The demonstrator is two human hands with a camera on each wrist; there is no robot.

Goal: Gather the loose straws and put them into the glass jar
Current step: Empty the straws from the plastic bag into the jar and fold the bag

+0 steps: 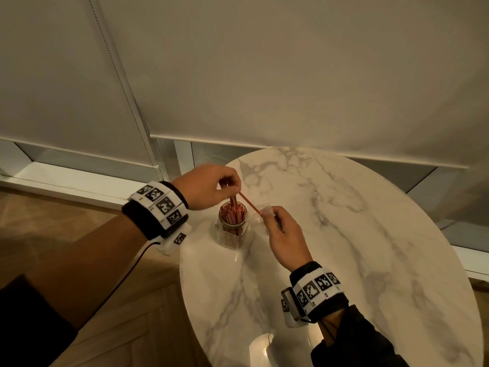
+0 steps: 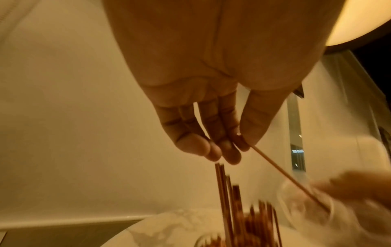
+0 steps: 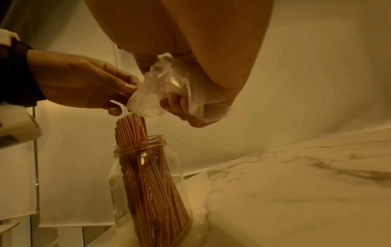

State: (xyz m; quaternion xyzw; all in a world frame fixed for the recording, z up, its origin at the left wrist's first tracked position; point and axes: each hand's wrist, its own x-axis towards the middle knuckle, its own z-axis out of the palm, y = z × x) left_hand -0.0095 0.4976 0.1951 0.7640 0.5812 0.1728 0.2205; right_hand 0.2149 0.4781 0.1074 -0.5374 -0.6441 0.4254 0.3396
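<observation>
Red straw pinched by left hand above glass jar

A round white marble tabletop stands on a herringbone wood floor. Behind it, pale roller blinds with a bead chain cover low windows.

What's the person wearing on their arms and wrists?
Both hands are bare. Each wrist carries a black band topped with white blocks printed with black square markers, also on the right. A thin dark cable trails from the left one. Dark sleeve on the right arm.
</observation>
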